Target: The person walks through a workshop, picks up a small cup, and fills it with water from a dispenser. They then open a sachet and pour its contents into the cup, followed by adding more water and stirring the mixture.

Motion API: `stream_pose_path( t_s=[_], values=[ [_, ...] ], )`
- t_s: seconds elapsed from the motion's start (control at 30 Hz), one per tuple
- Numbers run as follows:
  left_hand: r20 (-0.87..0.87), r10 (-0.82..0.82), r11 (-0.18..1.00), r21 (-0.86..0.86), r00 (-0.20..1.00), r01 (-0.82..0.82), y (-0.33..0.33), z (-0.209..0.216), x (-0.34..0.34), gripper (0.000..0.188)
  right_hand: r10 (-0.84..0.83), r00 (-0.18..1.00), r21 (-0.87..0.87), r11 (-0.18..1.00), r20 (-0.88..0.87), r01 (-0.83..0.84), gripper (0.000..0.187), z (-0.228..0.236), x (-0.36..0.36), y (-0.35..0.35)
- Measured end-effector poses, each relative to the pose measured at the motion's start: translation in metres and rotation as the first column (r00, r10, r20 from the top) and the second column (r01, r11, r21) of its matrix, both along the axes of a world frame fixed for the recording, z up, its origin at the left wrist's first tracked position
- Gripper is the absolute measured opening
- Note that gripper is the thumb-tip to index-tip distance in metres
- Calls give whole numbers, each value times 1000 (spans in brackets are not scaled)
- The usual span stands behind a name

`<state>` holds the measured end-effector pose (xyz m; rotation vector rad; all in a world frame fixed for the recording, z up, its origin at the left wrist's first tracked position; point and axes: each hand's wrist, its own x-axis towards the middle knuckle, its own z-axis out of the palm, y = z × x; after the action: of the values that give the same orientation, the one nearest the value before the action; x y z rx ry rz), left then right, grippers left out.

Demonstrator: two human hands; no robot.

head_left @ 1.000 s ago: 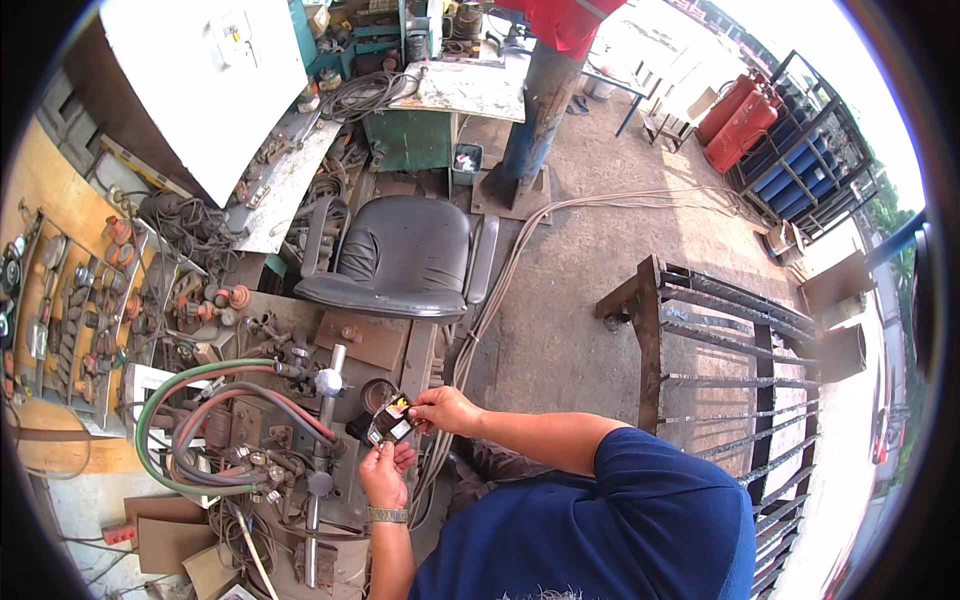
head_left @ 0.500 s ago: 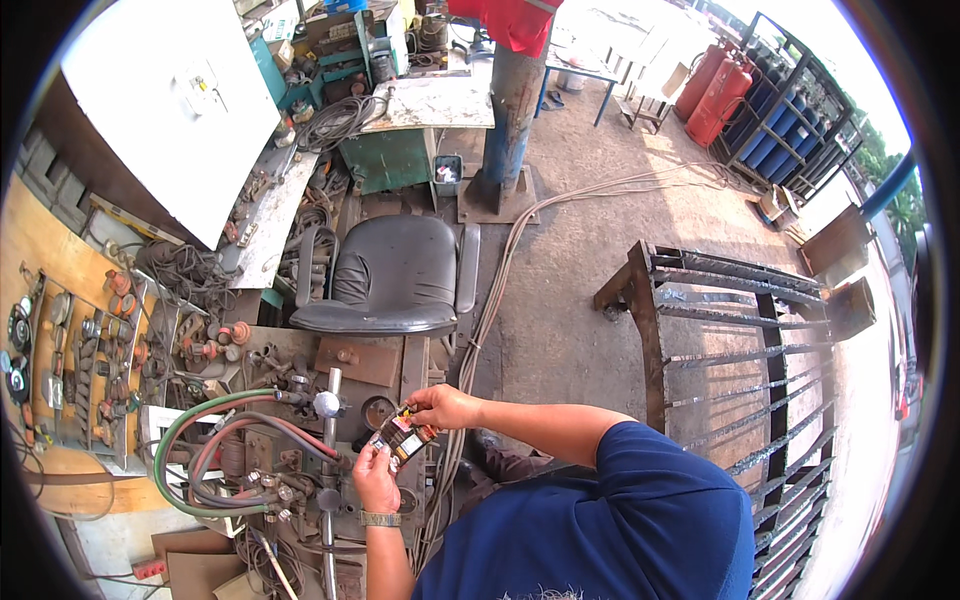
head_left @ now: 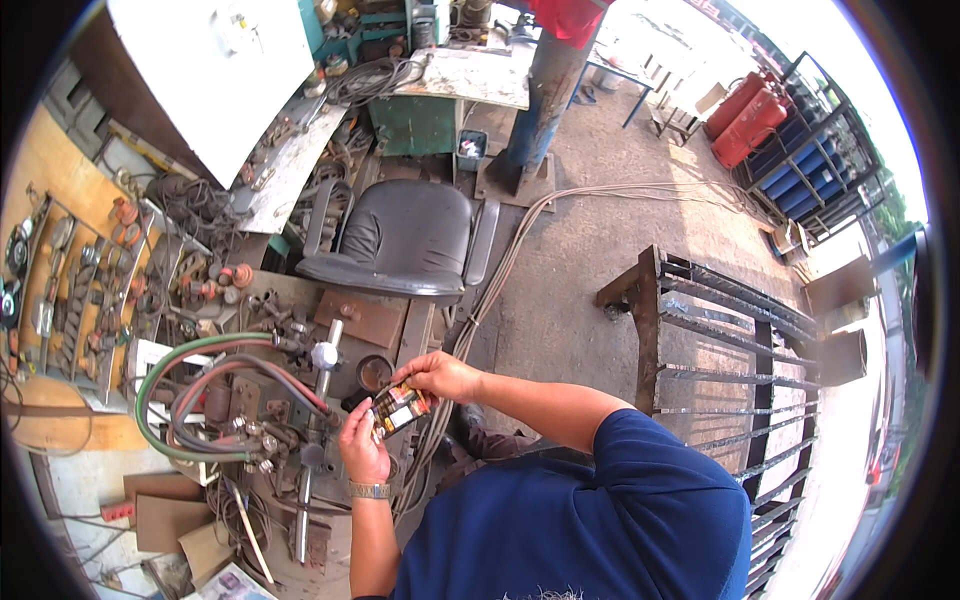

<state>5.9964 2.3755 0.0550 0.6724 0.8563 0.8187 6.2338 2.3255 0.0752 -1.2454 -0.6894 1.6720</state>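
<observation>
1. Head view: my left hand [head_left: 366,446] pinches the pack [head_left: 403,412] at its left end; my right hand [head_left: 443,379] grips its far edge.
2. It's held right of the bar [head_left: 304,515].
3. Since a second ago, my right-hand grip has shifted, leaving more printed face uncovered.

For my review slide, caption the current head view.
Left hand and right hand hold a dark printed packet, a black armchair beyond.

Head-worn fisheye, down over hands [head_left: 445,379] — rim unclear
</observation>
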Motion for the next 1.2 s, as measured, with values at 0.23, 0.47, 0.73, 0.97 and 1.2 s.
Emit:
stream_pose_path(
  t_s=[0.23, 0.47, 0.73, 0.97, 1.2],
  values=[
    [146, -23, 993, -109, 989, 39, 2, 4, -14, 20, -52, 995, -72, 996, -90, 46, 23, -11, -6, 2],
    [-131, -75, 993, 82, 989, 86, -8, 2, -29, 22, 35, 999, -22, 999, 23, -34, 30, -8, -17, 0],
    [-478, -104, 925, 277, 872, 262, -21, -3, -33, 15, 167, 813, 40, 973, 558, -227, 20, -14, -18, -9],
    [-143, -53, 996, 59, 988, 62, -39, -27, -28, 15, 168, 970, -59, 985, 176, -160, 18, 1, -10, -22],
    [-406, -78, 940, 274, 911, 203, -34, -22, -37, 15, 120, 989, -76, 991, 90, -113, 18, 1, -17, -18]
  ],
)
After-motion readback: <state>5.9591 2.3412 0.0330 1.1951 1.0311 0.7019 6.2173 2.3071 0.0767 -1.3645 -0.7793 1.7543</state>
